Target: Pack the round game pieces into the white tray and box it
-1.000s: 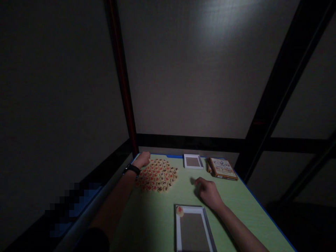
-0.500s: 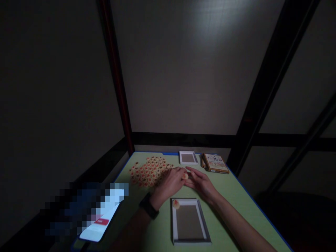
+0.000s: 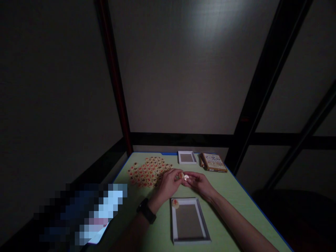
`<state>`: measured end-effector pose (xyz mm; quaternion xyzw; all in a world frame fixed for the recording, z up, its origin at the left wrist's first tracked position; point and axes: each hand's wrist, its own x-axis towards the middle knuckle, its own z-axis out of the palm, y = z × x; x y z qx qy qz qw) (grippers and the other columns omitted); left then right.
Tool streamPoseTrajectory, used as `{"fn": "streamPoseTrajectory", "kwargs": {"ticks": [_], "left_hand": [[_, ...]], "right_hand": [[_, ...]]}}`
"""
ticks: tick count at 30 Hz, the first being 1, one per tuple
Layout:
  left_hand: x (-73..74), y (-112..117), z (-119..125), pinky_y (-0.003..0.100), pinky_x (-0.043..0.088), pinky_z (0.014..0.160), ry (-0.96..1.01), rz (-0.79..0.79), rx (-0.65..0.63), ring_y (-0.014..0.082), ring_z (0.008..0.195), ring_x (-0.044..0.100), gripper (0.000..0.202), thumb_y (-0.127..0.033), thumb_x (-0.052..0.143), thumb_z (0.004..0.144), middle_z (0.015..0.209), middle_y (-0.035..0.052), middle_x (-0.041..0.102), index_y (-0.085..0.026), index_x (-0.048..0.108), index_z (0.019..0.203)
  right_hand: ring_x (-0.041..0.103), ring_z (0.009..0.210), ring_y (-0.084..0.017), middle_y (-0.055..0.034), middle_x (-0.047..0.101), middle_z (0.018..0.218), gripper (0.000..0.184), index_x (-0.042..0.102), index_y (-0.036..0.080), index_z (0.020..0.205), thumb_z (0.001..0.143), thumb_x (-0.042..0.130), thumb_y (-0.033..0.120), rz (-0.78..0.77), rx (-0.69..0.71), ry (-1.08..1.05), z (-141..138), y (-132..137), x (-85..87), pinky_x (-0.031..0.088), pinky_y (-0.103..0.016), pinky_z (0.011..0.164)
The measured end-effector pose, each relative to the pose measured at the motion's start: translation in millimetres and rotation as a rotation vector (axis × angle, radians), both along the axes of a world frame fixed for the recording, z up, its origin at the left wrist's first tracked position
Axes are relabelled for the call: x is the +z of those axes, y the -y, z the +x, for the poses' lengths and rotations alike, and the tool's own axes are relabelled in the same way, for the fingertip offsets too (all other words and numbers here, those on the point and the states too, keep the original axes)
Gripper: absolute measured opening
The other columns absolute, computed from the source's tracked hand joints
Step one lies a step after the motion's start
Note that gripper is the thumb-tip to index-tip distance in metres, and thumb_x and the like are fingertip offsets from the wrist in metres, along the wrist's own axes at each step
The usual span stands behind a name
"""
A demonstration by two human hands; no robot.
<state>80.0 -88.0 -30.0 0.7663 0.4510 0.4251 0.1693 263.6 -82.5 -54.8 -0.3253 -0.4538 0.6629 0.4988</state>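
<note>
My left hand (image 3: 170,182), with a dark watch (image 3: 146,210) on its wrist, pinches a round Chinese chess piece (image 3: 181,175). Close beside it, my right hand (image 3: 201,183) has a second pale round piece (image 3: 186,177) between its fingers, its face bright with glare. Both hands meet above the green table, beyond a shallow open box tray (image 3: 206,224). One piece with a red character (image 3: 175,203) lies in that tray's far left corner. Left of my hands spreads a heap of similar pieces (image 3: 148,171) with red and black characters, partly hidden by my left hand.
A smaller white open tray (image 3: 194,158) stands at the table's far edge. Right of it lies a printed box (image 3: 215,162). At the near left is a lit screen (image 3: 98,235), mostly pixelated. The green table (image 3: 233,196) has a blue edge, with panelled walls behind.
My hands have turned and parted slightly at the fingertips, so two pieces now show, one in each hand. The trays and the heap stay put; the view has shifted a little.
</note>
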Motion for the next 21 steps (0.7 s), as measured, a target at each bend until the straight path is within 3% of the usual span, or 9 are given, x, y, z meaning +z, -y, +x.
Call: {"fn": "streamPoseTrajectory", "kwargs": {"ticks": [6, 12, 15, 18, 21], "left_hand": [[-8.6, -4, 2, 0.025, 0.055, 0.075, 0.09, 0.029, 0.108, 0.0141, 0.078, 0.068, 0.023, -0.017, 0.06, 0.086, 0.094, 0.0026, 0.073, -0.021, 0.068, 0.107], [1.6, 5, 4, 0.021, 0.052, 0.06, 0.093, -0.265, 0.019, 0.0091, 0.054, 0.067, 0.024, -0.034, 0.048, 0.095, 0.09, 0.0008, 0.075, -0.02, 0.067, 0.099], [7.8, 10, 6, 0.02, 0.049, 0.054, 0.107, -0.365, 0.004, 0.0103, 0.054, 0.068, 0.029, -0.038, 0.045, 0.095, 0.083, 0.0001, 0.074, -0.02, 0.067, 0.099], [7.8, 12, 8, 0.019, 0.045, 0.045, 0.133, -0.457, 0.015, 0.012, 0.054, 0.068, 0.031, -0.041, 0.044, 0.095, 0.082, 0.0006, 0.074, -0.02, 0.066, 0.102], [3.3, 11, 10, 0.02, 0.046, 0.049, 0.093, -0.433, 0.053, 0.0117, 0.054, 0.066, 0.03, -0.039, 0.044, 0.096, 0.079, 0.0, 0.074, -0.021, 0.068, 0.098]], "right_hand": [[0.074, 0.084, -0.022, -0.0065, 0.076, 0.09, 0.055, 0.076, 0.015, 0.1, 0.053, 0.095, 0.036, 0.014, -0.041, 0.034, 1, -4, -4.2, 0.054, -0.045, 0.096], [0.068, 0.076, -0.021, -0.0058, 0.073, 0.08, 0.047, 0.069, 0.017, 0.086, 0.057, 0.088, 0.049, 0.231, -0.172, 0.331, 9, -3, 14.2, 0.055, -0.036, 0.077], [0.066, 0.081, -0.023, -0.0065, 0.072, 0.085, 0.037, 0.064, 0.018, 0.093, 0.073, 0.077, 0.047, 0.393, -0.229, 0.541, 14, 19, 30.0, 0.052, -0.035, 0.076], [0.065, 0.084, -0.022, -0.0057, 0.07, 0.09, 0.02, 0.061, 0.021, 0.101, 0.09, 0.059, 0.037, 0.557, -0.144, 0.841, 10, 52, 40.1, 0.05, -0.035, 0.078], [0.061, 0.096, -0.024, -0.0088, 0.067, 0.1, 0.016, 0.062, 0.021, 0.098, 0.092, 0.061, 0.036, 0.82, -0.049, 1.008, -1, 78, 39.3, 0.047, -0.037, 0.086]]}}
